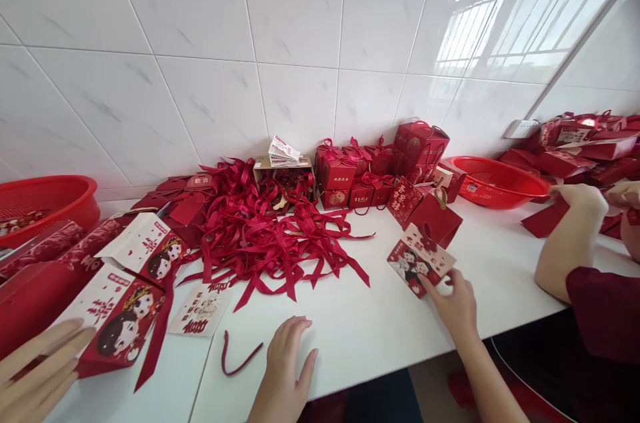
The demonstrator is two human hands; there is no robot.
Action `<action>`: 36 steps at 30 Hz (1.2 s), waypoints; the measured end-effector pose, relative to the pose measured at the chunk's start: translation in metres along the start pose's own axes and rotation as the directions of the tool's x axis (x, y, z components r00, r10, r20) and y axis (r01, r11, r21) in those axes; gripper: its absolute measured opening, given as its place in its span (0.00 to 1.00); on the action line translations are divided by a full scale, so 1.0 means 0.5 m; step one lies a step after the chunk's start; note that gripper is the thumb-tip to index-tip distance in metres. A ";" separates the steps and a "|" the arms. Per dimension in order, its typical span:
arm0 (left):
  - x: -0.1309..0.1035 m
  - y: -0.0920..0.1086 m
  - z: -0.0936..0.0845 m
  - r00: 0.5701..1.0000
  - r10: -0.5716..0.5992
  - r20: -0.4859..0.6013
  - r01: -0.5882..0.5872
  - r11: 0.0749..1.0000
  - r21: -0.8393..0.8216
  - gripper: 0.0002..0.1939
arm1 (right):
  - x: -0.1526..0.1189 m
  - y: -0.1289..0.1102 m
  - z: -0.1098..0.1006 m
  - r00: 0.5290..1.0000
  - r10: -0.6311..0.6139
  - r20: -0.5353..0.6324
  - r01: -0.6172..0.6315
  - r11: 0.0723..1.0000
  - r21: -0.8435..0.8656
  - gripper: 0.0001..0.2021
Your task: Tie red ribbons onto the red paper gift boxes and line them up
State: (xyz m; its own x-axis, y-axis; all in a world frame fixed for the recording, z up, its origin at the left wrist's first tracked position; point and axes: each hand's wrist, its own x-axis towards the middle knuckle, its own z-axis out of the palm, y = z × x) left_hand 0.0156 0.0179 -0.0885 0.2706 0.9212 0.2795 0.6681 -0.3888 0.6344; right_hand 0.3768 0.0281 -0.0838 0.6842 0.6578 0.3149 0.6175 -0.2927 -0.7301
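My right hand point(455, 306) pinches the near corner of a small red and cream box point(417, 260) printed with a cartoon couple, thumb and fingers at its lower right edge. Just behind it lies a larger plain red box point(436, 218), and a patterned red box point(403, 200) leans beside that. My left hand point(289, 366) rests over the white table's front edge, fingers slightly curled, thumb apart, and holds nothing. Nearest to it on the table is a thin dark red cord point(241, 368). A heap of red ribbons point(280, 250) spreads beyond both hands.
Stacked red gift boxes point(345, 176) and an open carton point(260, 173) topped with printed cards point(284, 151) line the tiled wall. Red plastic baskets point(500, 193) stand at both sides. Other people's hands point(45, 370) work at far left and right. A printed card point(203, 310) lies left.
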 end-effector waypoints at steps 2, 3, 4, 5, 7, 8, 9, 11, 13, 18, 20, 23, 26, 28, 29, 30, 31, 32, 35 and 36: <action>-0.012 -0.024 0.020 0.999 0.038 -0.021 -0.036 0.997 0.073 0.19 | 0.052 -0.028 0.041 0.999 -0.035 0.029 0.036 0.999 -0.028 0.25; -0.017 -0.032 0.028 0.998 0.058 -0.020 -0.055 0.993 0.101 0.21 | 0.075 -0.044 0.065 0.998 -0.044 0.033 0.045 0.998 -0.039 0.24; -0.021 -0.039 0.036 0.997 0.073 -0.015 -0.071 0.990 0.120 0.22 | 0.097 -0.060 0.090 0.999 -0.043 0.028 0.044 0.998 -0.051 0.24; -0.024 -0.045 0.042 0.997 0.082 -0.007 -0.080 0.988 0.131 0.23 | 0.118 -0.074 0.116 0.999 -0.034 0.019 0.035 0.998 -0.059 0.23; -0.027 -0.054 0.051 0.997 0.081 -0.003 -0.080 0.988 0.134 0.24 | 0.158 -0.099 0.162 1.000 -0.005 -0.012 0.004 0.998 -0.063 0.19; -0.029 -0.058 0.055 0.997 0.079 -0.006 -0.077 0.988 0.131 0.25 | 0.176 -0.108 0.182 1.000 0.011 -0.029 -0.012 0.998 -0.057 0.18; -0.029 -0.062 0.058 0.997 0.078 -0.006 -0.076 0.989 0.126 0.25 | 0.192 -0.115 0.200 0.999 0.026 -0.047 -0.028 0.999 -0.045 0.18; -0.031 -0.066 0.060 0.997 0.072 -0.002 -0.072 0.991 0.117 0.26 | 0.218 -0.124 0.229 0.995 0.052 -0.080 -0.053 0.999 -0.009 0.17; -0.031 -0.064 0.056 0.998 0.062 0.000 -0.062 0.992 0.106 0.26 | 0.231 -0.127 0.251 0.991 0.071 -0.112 -0.067 0.997 0.042 0.17; -0.023 -0.022 0.023 0.999 0.017 0.032 -0.019 0.998 0.056 0.25 | 0.213 -0.121 0.273 0.983 0.066 -0.170 -0.032 0.980 0.197 0.19; -0.019 0.001 0.010 0.999 -0.017 0.040 0.016 1.000 0.018 0.23 | 0.188 -0.120 0.268 0.986 0.048 -0.159 -0.007 0.969 0.248 0.20; -0.019 0.025 -0.006 0.999 -0.045 0.020 0.046 0.995 -0.086 0.20 | 0.127 -0.126 0.251 0.996 -0.021 -0.084 0.046 0.953 0.300 0.24; -0.022 0.020 -0.051 0.988 -0.022 -0.153 -0.006 0.983 -0.182 0.15 | 0.048 -0.141 0.232 0.988 -0.140 0.064 0.109 0.932 0.346 0.25; -0.019 -0.002 -0.109 0.905 -0.023 -0.426 -0.018 0.995 -0.094 0.17 | 0.002 -0.151 0.223 0.965 -0.213 0.151 0.144 0.916 0.374 0.23; -0.013 -0.017 -0.147 0.814 -0.030 -0.580 0.034 0.999 -0.004 0.21 | -0.015 -0.156 0.220 0.953 -0.242 0.182 0.157 0.909 0.386 0.22; -0.006 -0.032 -0.187 0.685 -0.033 -0.728 0.136 0.987 0.083 0.27 | -0.027 -0.160 0.218 0.942 -0.265 0.206 0.168 0.903 0.397 0.21; 0.004 -0.048 -0.229 0.569 -0.018 -0.822 0.261 0.952 0.160 0.33 | -0.035 -0.164 0.218 0.933 -0.283 0.224 0.175 0.897 0.405 0.20; 0.015 -0.064 -0.269 0.476 -0.036 -0.879 0.402 0.898 0.181 0.37 | -0.040 -0.167 0.218 0.925 -0.296 0.236 0.181 0.893 0.412 0.20; 0.051 -0.102 -0.362 0.420 -0.143 -0.896 0.583 0.800 0.145 0.42 | -0.040 -0.171 0.220 0.917 -0.311 0.250 0.185 0.887 0.424 0.20; 0.060 -0.112 -0.381 0.442 -0.170 -0.881 0.592 0.793 0.144 0.40 | -0.039 -0.170 0.221 0.918 -0.309 0.248 0.183 0.886 0.426 0.20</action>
State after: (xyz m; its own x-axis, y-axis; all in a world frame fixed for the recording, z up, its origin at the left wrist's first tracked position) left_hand -0.1456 0.0646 0.0217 -0.6045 0.4596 0.6506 0.7898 0.2395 0.5646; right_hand 0.2682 0.1168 -0.0946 0.3412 0.8667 0.3640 0.5069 0.1564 -0.8477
